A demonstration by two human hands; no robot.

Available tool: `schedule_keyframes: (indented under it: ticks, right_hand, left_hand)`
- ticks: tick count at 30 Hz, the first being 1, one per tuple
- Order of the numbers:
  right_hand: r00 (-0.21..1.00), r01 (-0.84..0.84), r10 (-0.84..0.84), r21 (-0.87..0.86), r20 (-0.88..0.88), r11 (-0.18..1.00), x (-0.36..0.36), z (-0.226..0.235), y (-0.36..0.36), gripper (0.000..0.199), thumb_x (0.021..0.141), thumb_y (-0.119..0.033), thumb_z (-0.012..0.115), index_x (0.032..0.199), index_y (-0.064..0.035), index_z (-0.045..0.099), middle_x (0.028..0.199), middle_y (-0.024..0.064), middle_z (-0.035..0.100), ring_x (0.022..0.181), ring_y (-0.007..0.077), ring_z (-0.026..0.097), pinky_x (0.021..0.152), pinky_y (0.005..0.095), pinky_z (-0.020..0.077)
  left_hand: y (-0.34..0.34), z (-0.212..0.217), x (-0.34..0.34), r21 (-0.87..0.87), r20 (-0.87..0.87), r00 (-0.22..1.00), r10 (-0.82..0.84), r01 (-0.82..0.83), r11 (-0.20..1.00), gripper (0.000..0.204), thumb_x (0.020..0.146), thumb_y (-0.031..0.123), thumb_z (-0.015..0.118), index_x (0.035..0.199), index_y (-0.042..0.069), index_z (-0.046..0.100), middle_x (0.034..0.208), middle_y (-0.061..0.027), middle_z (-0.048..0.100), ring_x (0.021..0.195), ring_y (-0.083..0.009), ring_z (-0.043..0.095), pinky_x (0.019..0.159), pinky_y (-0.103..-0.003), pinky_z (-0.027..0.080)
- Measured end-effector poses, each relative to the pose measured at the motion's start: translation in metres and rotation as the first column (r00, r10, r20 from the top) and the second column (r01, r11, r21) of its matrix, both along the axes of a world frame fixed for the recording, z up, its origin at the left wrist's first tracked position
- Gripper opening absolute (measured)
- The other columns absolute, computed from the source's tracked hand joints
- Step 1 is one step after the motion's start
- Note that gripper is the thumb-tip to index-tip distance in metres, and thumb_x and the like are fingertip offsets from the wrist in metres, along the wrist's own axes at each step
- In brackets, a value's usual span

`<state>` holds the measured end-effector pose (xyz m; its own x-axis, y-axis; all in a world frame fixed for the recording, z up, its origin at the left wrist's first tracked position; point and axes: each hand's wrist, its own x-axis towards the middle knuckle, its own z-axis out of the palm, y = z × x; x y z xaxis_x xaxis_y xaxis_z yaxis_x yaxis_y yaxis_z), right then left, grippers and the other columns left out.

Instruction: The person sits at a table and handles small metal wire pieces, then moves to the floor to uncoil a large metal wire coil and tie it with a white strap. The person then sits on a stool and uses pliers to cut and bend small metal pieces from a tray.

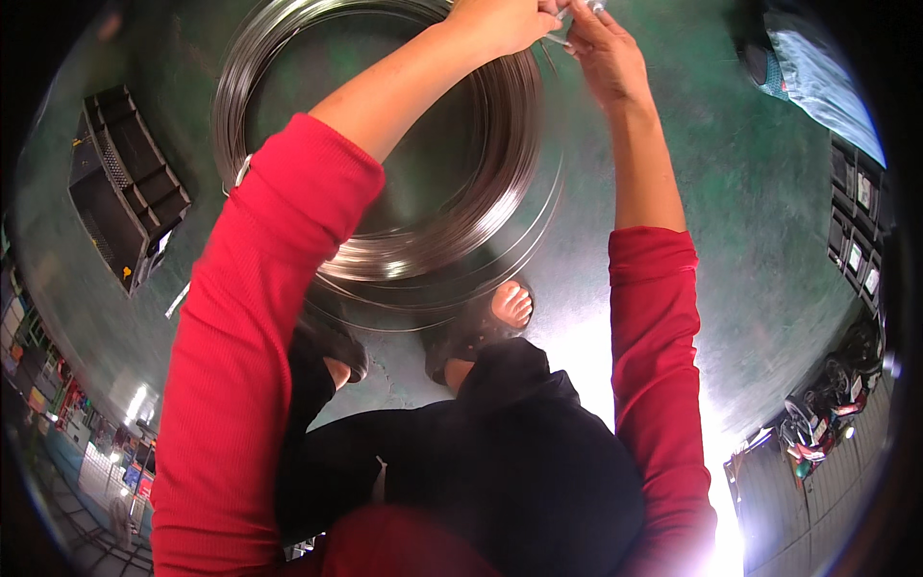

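A large coil of shiny metal wire (pixel 519 125) lies on the floor in front of my feet, a few loose strands bowing out on its near side. Both arms reach over it to the top edge of the view. My left hand (pixel 502 24) is closed, its fingertips pinching beside the coil's far right rim. Close against it, my right hand (pixel 610 60) also has its fingers closed. Something small, pale and shiny shows between the fingertips; the picture's edge cuts it off, and its kind cannot be made out.
A black compartmented bin (pixel 125 183) stands on the green floor (pixel 740 202) at left. Far right, a person's leg in light blue trousers (pixel 817 82) shows above stacked dark crates (pixel 856 216). A motorcycle (pixel 812 433) stands at lower right. My sandalled feet are just below the coil.
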<state>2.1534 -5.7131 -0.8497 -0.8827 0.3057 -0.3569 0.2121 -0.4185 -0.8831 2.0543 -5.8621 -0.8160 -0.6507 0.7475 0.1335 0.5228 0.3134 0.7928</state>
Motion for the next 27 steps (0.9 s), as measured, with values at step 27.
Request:
schedule_keyframes:
  ticks: [27]
  right_hand:
    - [0.927, -0.328, 0.202, 0.421, 0.317, 0.846, 0.019, 0.066, 0.006, 0.032, 0.097, -0.033, 0.052, 0.093, -0.0040, 0.066, 0.060, -0.0046, 0.045, 0.055, 0.0040, 0.039, 0.050, 0.0230, 0.0309]
  left_hand:
    - [0.032, 0.006, -0.039, -0.433, 0.685, 0.728, -0.021, 0.431, 0.792, 0.023, 0.085, 0.023, 0.064, 0.070, 0.007, 0.071, 0.058, -0.0044, 0.062, 0.045, -0.0125, 0.054, 0.044, -0.026, 0.043]
